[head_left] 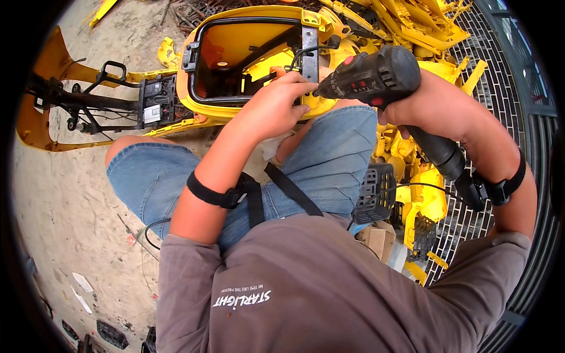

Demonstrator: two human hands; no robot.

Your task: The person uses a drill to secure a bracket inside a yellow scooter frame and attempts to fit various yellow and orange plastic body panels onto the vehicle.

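Observation:
In my right hand (pixel 406 112) is a black cordless drill (pixel 371 76), held by the handle, its chuck pointing left. The drill's tip meets the metal bracket (pixel 310 59) at the right end of a yellow scooter body (pixel 187 82), or stops just short of it; I cannot tell which. My left hand (pixel 279 103) is closed over the body's near right rim, its index finger and thumb close to the drill tip. Some of its fingers are hidden. A black seal (pixel 197 53) runs round the body's large opening. Beside the bracket bends a black cable (pixel 300 54).
Yellow plastic panels (pixel 412 23) are heaped at the far right. A black plastic crate (pixel 375 191) and a cardboard box (pixel 376 240) stand right of my legs. Leftward, the scooter's body continues to a black metal frame (pixel 106 103). A thin cable (pixel 424 185) hangs near my right forearm.

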